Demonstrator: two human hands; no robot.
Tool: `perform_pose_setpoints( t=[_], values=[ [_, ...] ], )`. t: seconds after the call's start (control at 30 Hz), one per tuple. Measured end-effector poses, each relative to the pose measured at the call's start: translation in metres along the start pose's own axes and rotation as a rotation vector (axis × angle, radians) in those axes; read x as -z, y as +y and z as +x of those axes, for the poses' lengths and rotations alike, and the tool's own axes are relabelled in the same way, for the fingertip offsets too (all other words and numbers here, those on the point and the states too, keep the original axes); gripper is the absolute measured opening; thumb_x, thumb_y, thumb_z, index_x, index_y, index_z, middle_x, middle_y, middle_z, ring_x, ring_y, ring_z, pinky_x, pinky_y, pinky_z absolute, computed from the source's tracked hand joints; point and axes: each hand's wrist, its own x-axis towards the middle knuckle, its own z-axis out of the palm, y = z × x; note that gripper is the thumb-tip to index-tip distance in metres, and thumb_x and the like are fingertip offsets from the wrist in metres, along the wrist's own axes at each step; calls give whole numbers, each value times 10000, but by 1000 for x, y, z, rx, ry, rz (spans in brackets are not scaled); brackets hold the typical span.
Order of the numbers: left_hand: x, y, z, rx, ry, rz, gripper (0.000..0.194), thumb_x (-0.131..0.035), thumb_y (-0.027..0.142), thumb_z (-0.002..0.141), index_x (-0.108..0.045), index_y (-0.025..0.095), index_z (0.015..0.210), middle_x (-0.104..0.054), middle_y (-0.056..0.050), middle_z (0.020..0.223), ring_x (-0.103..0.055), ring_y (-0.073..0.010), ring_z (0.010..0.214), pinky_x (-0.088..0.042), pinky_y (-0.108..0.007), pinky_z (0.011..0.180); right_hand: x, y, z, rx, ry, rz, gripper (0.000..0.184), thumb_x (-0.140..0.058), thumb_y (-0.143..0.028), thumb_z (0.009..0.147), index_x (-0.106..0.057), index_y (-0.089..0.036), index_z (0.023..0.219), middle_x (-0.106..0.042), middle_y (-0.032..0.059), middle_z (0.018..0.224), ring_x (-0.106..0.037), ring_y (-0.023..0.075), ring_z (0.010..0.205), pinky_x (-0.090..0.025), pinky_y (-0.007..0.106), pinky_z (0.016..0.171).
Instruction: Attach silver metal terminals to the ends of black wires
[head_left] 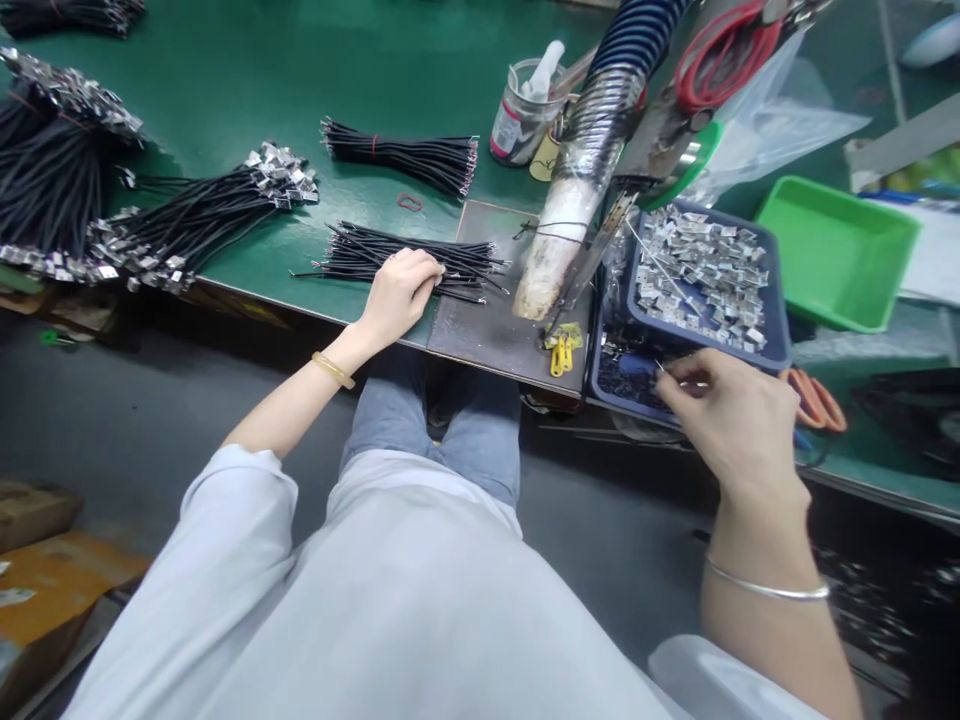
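Loose black cables (352, 255) with bare wire ends lie in a pile at the table's front edge, partly on a dark plate (480, 330). My left hand (403, 288) rests on them, its fingers closed in a pinch on a cable. On the right, my right hand (724, 415) is above the front of a blue tray (637, 405) holding small dark parts. Its thumb and fingers are pinched together. A thin, bright sliver shows at the fingertips, too small to name. Just behind, an upper blue tray (780, 300) holds many small metal connector shells (697, 275).
A tied cable bundle (405, 155) lies farther back; cables with metal ends (217, 205) are heaped left. A ducting hose (562, 220) slants down over the plate, near yellow snips (562, 352). Right are a green tray (836, 250) and orange-handled scissors (814, 400). A can (517, 125) stands behind.
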Motion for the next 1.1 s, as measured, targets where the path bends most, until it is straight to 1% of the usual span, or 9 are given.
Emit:
perform_pose_setpoints(
  t=[0.07,0.13,0.23,0.3,0.4,0.5,0.63,0.87,1.1],
  values=[
    [13,15,5,44,122,17,262,-444,295,1026,-685,202,981,-721,-58,949,-633,-190,881,-489,-380,840,5,-4,0,18,30,95,379,-748,-434,692,-490,-268,470,-562,29,449,-508,147,381,-349,298,418],
    [29,38,9,84,227,21,228,-478,282,1006,-684,204,949,-715,-60,911,-658,-206,884,-502,-382,843,10,-9,-2,69,191,168,328,-718,-427,694,-506,-268,501,-606,46,488,-527,155,382,-380,305,410],
    [46,81,10,161,279,-27,171,-567,324,964,-680,214,898,-697,-53,878,-667,-202,870,-527,-360,827,15,-25,-7,148,468,261,235,-708,-342,682,-540,-256,542,-672,55,556,-569,168,395,-395,288,377],
    [45,109,7,235,295,-126,130,-632,323,919,-677,207,884,-675,-43,835,-650,-174,795,-530,-314,759,17,-40,-11,132,540,387,208,-738,-265,673,-562,-246,564,-686,45,572,-605,176,420,-409,266,362],
    [26,141,-3,403,283,-416,121,-667,304,872,-666,183,872,-644,-17,771,-580,-107,646,-481,-227,603,17,-69,-21,2,499,664,202,-786,-188,702,-600,-224,633,-712,40,642,-663,179,498,-512,265,420],
    [-3,158,-10,578,193,-806,196,-701,347,827,-657,156,821,-583,17,643,-501,-69,540,-421,-189,515,9,-96,-33,-33,300,892,163,-771,-167,776,-624,-203,718,-756,44,795,-732,182,645,-606,281,541],
    [-26,169,-12,725,100,-1105,302,-777,413,758,-665,133,736,-537,36,559,-464,-52,501,-395,-176,492,-10,-115,-44,-33,253,869,79,-731,-175,852,-681,-207,801,-760,27,883,-743,160,813,-620,265,666],
    [-29,179,-8,810,58,-1246,438,-888,503,618,-671,125,650,-556,38,566,-432,-32,502,-365,-168,490,-23,-108,-42,-39,81,1000,61,-713,-177,870,-737,-221,837,-768,37,964,-742,156,885,-625,249,692],
    [-26,180,-5,792,-36,-1232,507,-852,585,646,-648,121,631,-487,58,521,-362,-25,485,-314,-187,483,-20,-106,-43,-31,23,1039,59,-707,-179,860,-727,-214,816,-767,41,970,-746,159,864,-641,265,712]
  ],
)
